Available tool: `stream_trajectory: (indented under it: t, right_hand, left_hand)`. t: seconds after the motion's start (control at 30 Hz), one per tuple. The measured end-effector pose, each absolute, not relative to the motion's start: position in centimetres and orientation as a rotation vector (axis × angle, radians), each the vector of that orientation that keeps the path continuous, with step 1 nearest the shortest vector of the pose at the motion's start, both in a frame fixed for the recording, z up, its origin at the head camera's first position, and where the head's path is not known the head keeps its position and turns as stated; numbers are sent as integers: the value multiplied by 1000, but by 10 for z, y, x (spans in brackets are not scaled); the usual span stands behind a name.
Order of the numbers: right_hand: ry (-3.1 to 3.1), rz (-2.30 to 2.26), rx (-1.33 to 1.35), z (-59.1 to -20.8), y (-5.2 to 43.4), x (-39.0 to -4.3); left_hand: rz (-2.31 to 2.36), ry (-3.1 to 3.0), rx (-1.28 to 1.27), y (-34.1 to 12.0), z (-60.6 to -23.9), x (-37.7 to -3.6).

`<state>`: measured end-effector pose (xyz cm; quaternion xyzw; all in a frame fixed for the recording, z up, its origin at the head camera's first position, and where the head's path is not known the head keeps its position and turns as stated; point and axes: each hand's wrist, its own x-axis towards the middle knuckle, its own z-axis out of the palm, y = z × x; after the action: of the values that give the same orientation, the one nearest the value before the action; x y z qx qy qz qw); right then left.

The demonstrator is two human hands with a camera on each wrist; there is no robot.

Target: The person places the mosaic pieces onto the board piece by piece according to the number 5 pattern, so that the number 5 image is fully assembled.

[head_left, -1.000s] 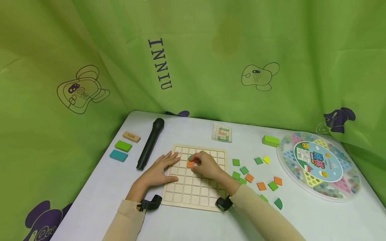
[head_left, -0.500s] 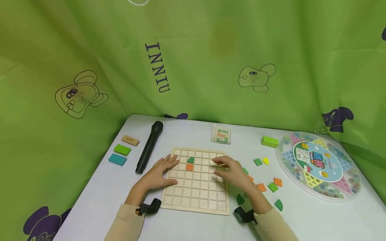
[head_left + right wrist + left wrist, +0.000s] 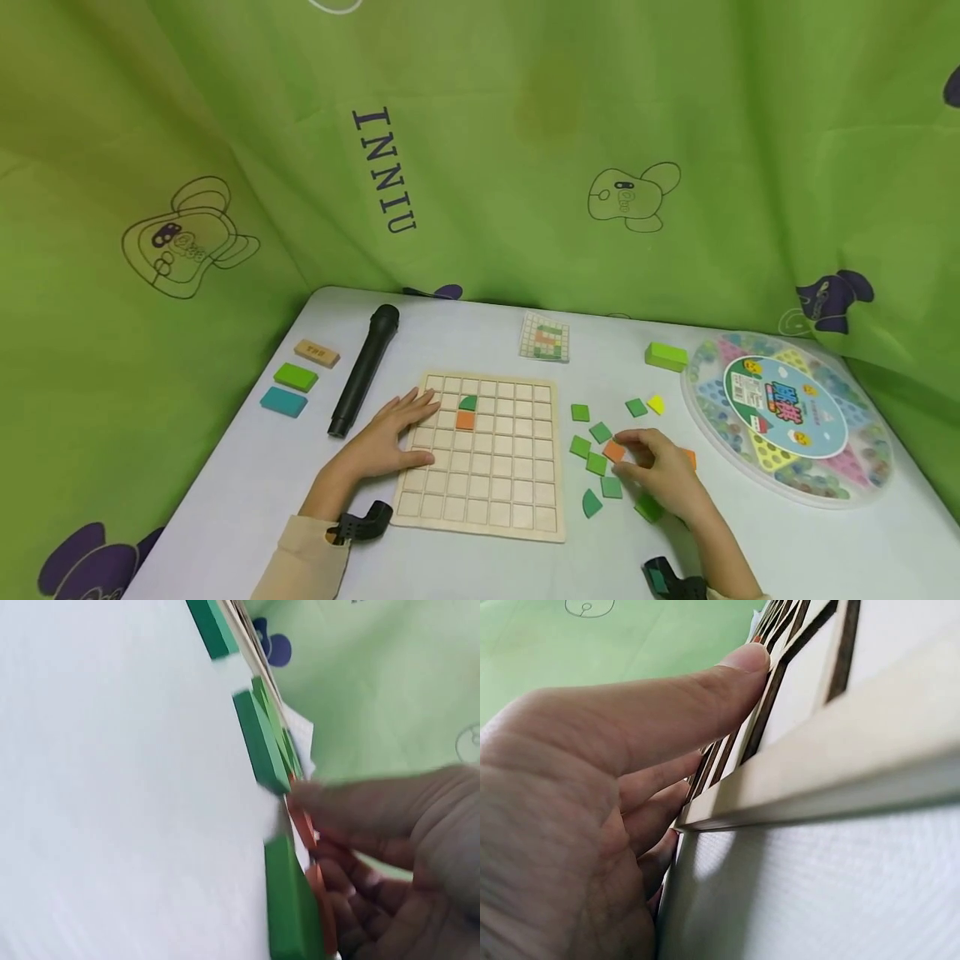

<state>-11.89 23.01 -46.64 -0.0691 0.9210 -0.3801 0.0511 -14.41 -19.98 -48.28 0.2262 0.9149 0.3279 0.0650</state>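
My left hand (image 3: 386,442) rests with straight fingers on the left edge of a wooden grid board (image 3: 480,532); in the left wrist view its thumb (image 3: 690,705) lies over the grid. On the board, a green quarter-round tile (image 3: 468,403) sits directly above an orange square tile (image 3: 465,420). Right of the board, my right hand (image 3: 663,471) reaches down to a loose orange tile (image 3: 613,452), thumb and forefinger parted at its edges. In the right wrist view the thumb (image 3: 360,806) overlaps that tile, and the other fingers are partly hidden.
Several green tiles (image 3: 580,412), a dark green quarter-round (image 3: 592,503) and a yellow triangle (image 3: 656,404) lie around the right hand. Beyond are a pattern card (image 3: 545,337), a green block (image 3: 666,357) and a round game box (image 3: 787,408). A black microphone (image 3: 363,371) and small blocks (image 3: 296,377) lie left.
The right hand has let go of the orange tile on the board and moved right to the loose tiles. The left hand stays on the board's edge.
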Motion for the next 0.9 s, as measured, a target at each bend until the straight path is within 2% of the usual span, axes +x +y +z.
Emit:
stream_trajectory:
  t: [0.3,0.63,0.9]
  right_hand:
    - [2908,-1065,-164,-473,222,-120]
    - [2858,-1219,-170,-461,220,-117]
    - [2838,-1346,-331,-451,180,-113]
  left_hand:
    - [993,2760,677,-201,-482,-144]
    - [1009,2759,700,-199,-480,-145]
    - [1002,2763,692,-200,-481,-143]
